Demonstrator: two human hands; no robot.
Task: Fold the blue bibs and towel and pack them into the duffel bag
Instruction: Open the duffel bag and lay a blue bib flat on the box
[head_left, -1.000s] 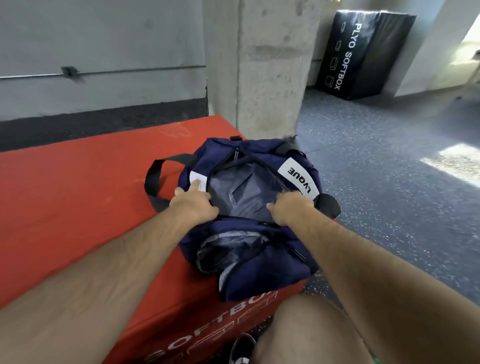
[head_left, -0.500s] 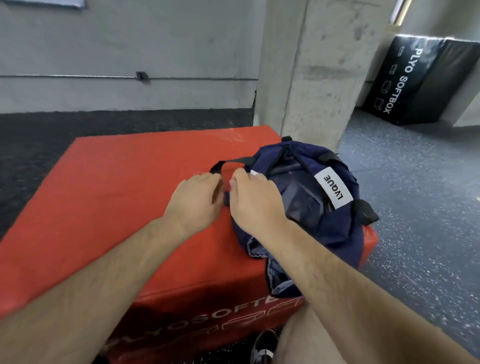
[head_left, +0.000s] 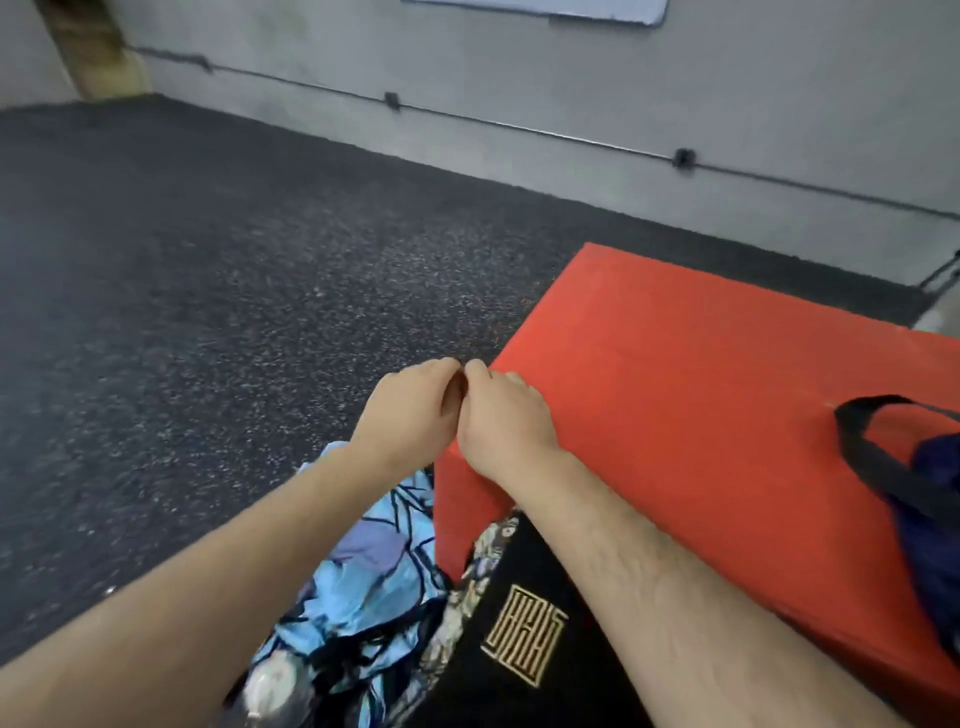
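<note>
both hands hang together at the near left corner of the red soft box (head_left: 701, 389). the left hand (head_left: 410, 410) is just off the box, over the floor, and the right hand (head_left: 504, 421) is above the box's corner edge. the fingers of both are curled and their tips meet; nothing shows between them, so i cannot tell whether they pinch something small or are simply clenched against each other. the 2 bare forearms run back toward the near edge of the view.

the navy duffel bag (head_left: 935, 519) lies on the box at the far right, cut off by the frame edge and well apart from the hands. 1 black strap (head_left: 872, 457) loops out of it onto the red top.

under the left forearm, down beside the box's near left side, lies a crumpled light blue patterned cloth (head_left: 374, 561) with dark lines and purple patches; whether it is a bib or the towel i cannot tell. just right of it, between the forearms, is a black cloth (head_left: 519, 691) with a gold emblem and a patterned border.

the box stands on a dark speckled floor (head_left: 208, 312). behind it is a grey wall (head_left: 519, 62) with a thin pipe (head_left: 519, 124) running along it.
</note>
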